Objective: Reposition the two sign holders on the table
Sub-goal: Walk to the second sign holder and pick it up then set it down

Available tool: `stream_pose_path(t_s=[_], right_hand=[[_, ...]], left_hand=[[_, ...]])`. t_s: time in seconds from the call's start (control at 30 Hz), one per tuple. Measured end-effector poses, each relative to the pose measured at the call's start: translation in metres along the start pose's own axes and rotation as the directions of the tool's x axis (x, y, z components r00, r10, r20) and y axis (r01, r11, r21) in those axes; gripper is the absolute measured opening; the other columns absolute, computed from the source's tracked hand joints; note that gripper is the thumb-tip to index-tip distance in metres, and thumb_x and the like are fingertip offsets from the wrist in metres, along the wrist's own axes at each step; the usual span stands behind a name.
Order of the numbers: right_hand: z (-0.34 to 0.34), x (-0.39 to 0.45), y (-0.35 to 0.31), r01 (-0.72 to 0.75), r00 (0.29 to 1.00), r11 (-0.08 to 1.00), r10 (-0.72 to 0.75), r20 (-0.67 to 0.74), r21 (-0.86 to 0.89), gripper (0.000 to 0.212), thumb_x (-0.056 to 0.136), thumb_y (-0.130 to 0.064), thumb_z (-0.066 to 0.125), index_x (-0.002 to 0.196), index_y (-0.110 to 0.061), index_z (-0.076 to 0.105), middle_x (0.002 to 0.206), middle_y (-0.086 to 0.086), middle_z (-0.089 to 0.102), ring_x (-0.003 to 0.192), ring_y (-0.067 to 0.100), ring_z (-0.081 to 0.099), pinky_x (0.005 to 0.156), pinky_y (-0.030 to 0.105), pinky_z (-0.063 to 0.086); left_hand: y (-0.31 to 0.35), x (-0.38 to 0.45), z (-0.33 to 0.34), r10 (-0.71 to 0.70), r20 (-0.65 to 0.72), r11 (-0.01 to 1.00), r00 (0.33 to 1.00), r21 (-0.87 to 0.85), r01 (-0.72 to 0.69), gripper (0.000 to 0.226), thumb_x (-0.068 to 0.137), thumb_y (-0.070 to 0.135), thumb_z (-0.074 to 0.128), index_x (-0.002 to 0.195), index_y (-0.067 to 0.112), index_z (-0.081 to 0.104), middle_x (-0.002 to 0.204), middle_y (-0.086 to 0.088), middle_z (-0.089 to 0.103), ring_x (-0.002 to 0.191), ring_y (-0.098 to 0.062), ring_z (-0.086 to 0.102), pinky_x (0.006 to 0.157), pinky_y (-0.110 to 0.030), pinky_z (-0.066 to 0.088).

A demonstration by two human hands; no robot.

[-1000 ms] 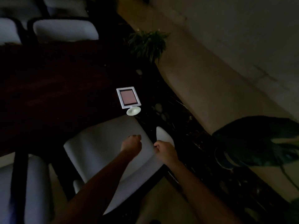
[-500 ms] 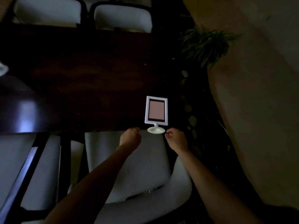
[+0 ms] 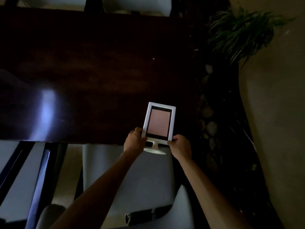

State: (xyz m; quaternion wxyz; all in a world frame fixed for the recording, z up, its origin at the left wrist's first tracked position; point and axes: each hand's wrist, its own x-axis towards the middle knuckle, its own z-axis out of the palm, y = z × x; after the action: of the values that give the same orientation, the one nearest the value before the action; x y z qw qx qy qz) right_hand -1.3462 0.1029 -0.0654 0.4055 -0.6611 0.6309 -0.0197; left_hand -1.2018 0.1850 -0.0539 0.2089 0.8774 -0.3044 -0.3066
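Observation:
A white sign holder (image 3: 158, 123) with a pinkish insert and a round white foot stands upright at the near edge of the dark wooden table (image 3: 92, 76), close to its right end. My left hand (image 3: 134, 140) grips the frame's lower left corner. My right hand (image 3: 180, 147) grips its lower right corner. Whether the foot rests on the table or hangs just above it, I cannot tell. Only one sign holder is in view.
A white chair (image 3: 132, 179) is tucked in right below the holder, with more white chairs at the left (image 3: 14, 176) and along the far side (image 3: 137, 4). A leafy plant (image 3: 239, 33) and a dark bed with stones (image 3: 209, 111) border the table's right end.
Both hands have reached forward from the chair back and closed on the lower corners of the sign holder. My view has moved closer to the table.

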Motion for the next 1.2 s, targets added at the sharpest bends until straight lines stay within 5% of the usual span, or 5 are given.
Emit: stream_pose_path(t_s=[0.33,0.6,0.9,1.03,1.2], right_hand=[[-0.012,0.014,0.003,0.066,0.988,0.988,-0.084,0.128,0.136,0.016,0.08,-0.008,0.068,0.079,-0.013,0.053,0.082,0.014,0.061,0.08,0.034,0.066,0.072,0.04,0.053],[-0.036,0.015,-0.033,0.201,0.974,0.938,-0.223,0.047,0.284,0.012,0.084,-0.008,0.064,0.086,-0.011,0.052,0.069,-0.005,0.055,0.05,0.007,0.056,0.039,0.005,0.039],[-0.031,0.022,-0.045,0.306,0.951,0.911,-0.307,-0.038,0.277,0.014,0.086,-0.004,0.061,0.083,-0.011,0.049,0.073,0.0,0.058,0.058,0.013,0.06,0.04,0.014,0.049],[-0.022,0.024,-0.037,0.338,0.941,0.911,-0.336,-0.049,0.239,0.01,0.086,-0.005,0.06,0.088,-0.011,0.053,0.083,0.008,0.063,0.073,0.026,0.066,0.063,0.041,0.06],[-0.016,0.025,-0.032,0.371,0.928,0.901,-0.365,-0.069,0.224,0.013,0.084,-0.003,0.062,0.093,-0.01,0.056,0.08,0.001,0.06,0.076,0.023,0.064,0.069,0.043,0.058]], left_hand=[[-0.012,0.005,-0.007,0.006,-0.015,0.99,1.0,-0.139,-0.008,0.024,0.079,0.014,0.071,0.097,0.005,0.059,0.087,-0.009,0.059,0.078,-0.02,0.055,0.067,-0.026,0.039],[0.001,0.005,-0.039,0.132,-0.173,0.962,0.976,-0.213,-0.168,0.025,0.079,0.014,0.071,0.098,0.003,0.058,0.083,-0.004,0.057,0.073,-0.017,0.054,0.063,-0.024,0.039],[0.009,0.025,-0.044,0.224,-0.246,0.942,0.943,-0.194,-0.274,0.022,0.078,0.008,0.071,0.089,0.004,0.053,0.082,-0.007,0.053,0.072,-0.02,0.051,0.062,-0.03,0.04],[-0.001,0.027,-0.035,0.26,-0.246,0.943,0.934,-0.144,-0.3,0.025,0.076,0.009,0.072,0.08,0.006,0.048,0.078,-0.006,0.051,0.068,-0.028,0.053,0.058,-0.031,0.037],[-0.012,0.029,-0.027,0.302,-0.237,0.92,0.924,-0.182,-0.347,0.026,0.08,0.013,0.068,0.101,0.004,0.054,0.098,-0.014,0.064,0.085,-0.031,0.064,0.069,-0.051,0.055]])
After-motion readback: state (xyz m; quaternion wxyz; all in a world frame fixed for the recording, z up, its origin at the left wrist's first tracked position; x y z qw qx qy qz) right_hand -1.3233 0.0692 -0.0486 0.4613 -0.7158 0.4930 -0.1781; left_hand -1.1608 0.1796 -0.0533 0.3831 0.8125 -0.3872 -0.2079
